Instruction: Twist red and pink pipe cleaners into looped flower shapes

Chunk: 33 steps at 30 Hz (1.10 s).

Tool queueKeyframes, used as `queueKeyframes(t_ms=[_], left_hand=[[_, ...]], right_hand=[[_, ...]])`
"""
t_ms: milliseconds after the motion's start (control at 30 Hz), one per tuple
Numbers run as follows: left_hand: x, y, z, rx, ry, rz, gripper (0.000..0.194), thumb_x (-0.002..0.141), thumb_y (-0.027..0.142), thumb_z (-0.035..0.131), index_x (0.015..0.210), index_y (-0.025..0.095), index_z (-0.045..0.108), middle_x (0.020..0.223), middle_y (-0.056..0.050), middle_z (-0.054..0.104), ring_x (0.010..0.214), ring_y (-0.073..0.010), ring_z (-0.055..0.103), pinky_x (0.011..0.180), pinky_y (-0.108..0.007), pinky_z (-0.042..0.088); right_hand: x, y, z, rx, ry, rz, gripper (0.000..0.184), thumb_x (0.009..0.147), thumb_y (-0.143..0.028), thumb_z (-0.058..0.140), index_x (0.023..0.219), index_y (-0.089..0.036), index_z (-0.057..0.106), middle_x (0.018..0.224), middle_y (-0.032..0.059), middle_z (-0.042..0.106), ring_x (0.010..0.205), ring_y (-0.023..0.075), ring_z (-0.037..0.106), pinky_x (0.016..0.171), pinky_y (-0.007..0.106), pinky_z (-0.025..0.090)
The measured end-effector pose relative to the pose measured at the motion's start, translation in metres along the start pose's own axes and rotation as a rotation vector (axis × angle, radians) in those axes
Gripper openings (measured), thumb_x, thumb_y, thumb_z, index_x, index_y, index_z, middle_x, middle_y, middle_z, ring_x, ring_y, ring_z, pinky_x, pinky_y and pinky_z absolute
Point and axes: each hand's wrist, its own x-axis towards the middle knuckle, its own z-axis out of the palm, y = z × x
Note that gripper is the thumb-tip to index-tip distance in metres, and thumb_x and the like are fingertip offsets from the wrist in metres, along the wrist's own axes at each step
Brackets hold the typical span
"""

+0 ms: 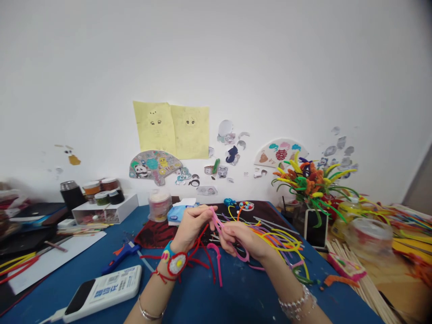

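Both hands are raised over the blue table, pinching one bent pink pipe cleaner point(216, 220) between them. My left hand point(194, 225) grips its upper end with closed fingertips. Farther down, the fingers of my right hand point(241, 238) are closed round it, and a pink loop hangs below that palm. A separate pink pipe cleaner point(219, 267) with a hooked top lies on the table beneath the hands. Red pipe cleaners point(206, 256) spread out near my left wrist, which wears a crafted bracelet with a white and yellow flower point(177, 264).
On the left are a blue glue gun point(121, 257), a white power bank point(104, 292) and a white shelf with paint jars point(110, 209). Behind the hands stands a tissue pack point(178, 215). Rightward lie loose coloured pipe cleaners point(283, 243), a propped phone point(316, 228) and a pipe-cleaner bouquet point(310, 177).
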Motion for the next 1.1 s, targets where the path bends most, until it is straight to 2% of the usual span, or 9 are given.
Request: queueKeyframes(t_ms=[133, 233, 333, 500, 667, 800, 867, 1000, 1100], left_hand=[[0.0, -0.004, 0.0, -0.118, -0.064, -0.087, 0.019, 0.071, 0.031, 0.062, 0.067, 0.013, 0.067, 0.044, -0.001, 0.054, 0.043, -0.0102, 0.048, 0.056, -0.026, 0.042], [0.0, -0.005, 0.0, -0.204, -0.039, -0.108, 0.018, 0.066, 0.028, 0.066, 0.075, 0.012, 0.066, 0.045, 0.0, 0.056, 0.039, -0.0085, 0.048, 0.048, -0.022, 0.04], [0.003, -0.004, -0.003, -0.297, 0.06, -0.1, 0.017, 0.067, 0.025, 0.067, 0.075, 0.011, 0.065, 0.051, 0.0, 0.058, 0.045, -0.0068, 0.052, 0.051, -0.018, 0.042], [0.012, -0.006, -0.016, -0.512, 0.294, -0.062, 0.016, 0.068, 0.023, 0.066, 0.08, 0.014, 0.064, 0.078, -0.001, 0.065, 0.058, -0.0048, 0.058, 0.061, -0.016, 0.048], [0.017, -0.011, -0.021, -0.502, 0.44, -0.005, 0.017, 0.067, 0.02, 0.066, 0.081, 0.012, 0.064, 0.069, -0.001, 0.065, 0.064, -0.0086, 0.062, 0.07, -0.02, 0.049], [0.016, -0.025, -0.01, -0.525, 0.492, -0.053, 0.013, 0.068, 0.017, 0.064, 0.079, 0.011, 0.063, 0.073, -0.003, 0.066, 0.07, -0.0098, 0.063, 0.076, -0.023, 0.049], [0.015, -0.034, -0.002, -0.566, 0.519, -0.101, 0.009, 0.07, 0.015, 0.063, 0.078, 0.011, 0.063, 0.075, -0.003, 0.066, 0.07, -0.0098, 0.063, 0.078, -0.024, 0.049], [0.011, -0.053, 0.018, -0.621, 0.493, -0.223, 0.008, 0.071, 0.013, 0.061, 0.078, 0.011, 0.063, 0.078, -0.004, 0.066, 0.072, -0.0105, 0.063, 0.078, -0.026, 0.05], [0.005, -0.065, 0.032, -0.607, 0.4, -0.302, 0.01, 0.07, 0.015, 0.063, 0.079, 0.01, 0.062, 0.077, -0.005, 0.066, 0.071, -0.0109, 0.063, 0.076, -0.025, 0.05]], right_hand=[[0.0, 0.004, -0.002, 0.068, -0.031, 0.048, 0.032, 0.085, -0.027, 0.032, 0.054, -0.019, 0.032, 0.044, -0.0023, 0.046, 0.038, 0.0084, 0.04, 0.043, 0.022, 0.033], [0.001, 0.006, -0.003, 0.11, -0.04, 0.061, 0.031, 0.085, -0.028, 0.032, 0.056, -0.018, 0.036, 0.044, -0.0025, 0.048, 0.036, 0.0083, 0.042, 0.039, 0.021, 0.032], [0.002, 0.007, -0.006, 0.14, -0.001, 0.054, 0.031, 0.086, -0.031, 0.033, 0.059, -0.017, 0.039, 0.047, -0.0016, 0.051, 0.036, 0.0078, 0.045, 0.037, 0.019, 0.03], [0.001, 0.005, -0.018, 0.21, 0.125, -0.009, 0.029, 0.086, -0.035, 0.037, 0.064, -0.016, 0.041, 0.064, 0.0032, 0.058, 0.044, 0.0087, 0.051, 0.039, 0.019, 0.034], [0.001, 0.002, -0.03, 0.255, 0.367, -0.144, 0.02, 0.082, -0.034, 0.047, 0.077, -0.016, 0.054, 0.083, 0.0056, 0.06, 0.059, 0.0099, 0.053, 0.045, 0.02, 0.04], [0.005, 0.007, -0.037, 0.168, 0.645, -0.246, 0.017, 0.076, -0.03, 0.058, 0.082, -0.015, 0.065, 0.077, 0.0039, 0.062, 0.06, 0.0082, 0.053, 0.057, 0.022, 0.045], [0.007, 0.011, -0.039, 0.19, 0.747, -0.318, 0.014, 0.073, -0.027, 0.063, 0.078, -0.015, 0.067, 0.082, 0.0043, 0.064, 0.067, 0.0093, 0.056, 0.067, 0.023, 0.046], [0.01, 0.013, -0.044, 0.386, 0.769, -0.454, 0.012, 0.072, -0.028, 0.064, 0.074, -0.016, 0.066, 0.095, 0.0065, 0.065, 0.09, 0.0156, 0.058, 0.087, 0.032, 0.042], [0.009, 0.012, -0.05, 0.517, 0.803, -0.492, 0.016, 0.073, -0.032, 0.062, 0.078, -0.017, 0.063, 0.09, 0.0061, 0.066, 0.09, 0.0171, 0.06, 0.087, 0.036, 0.043]])
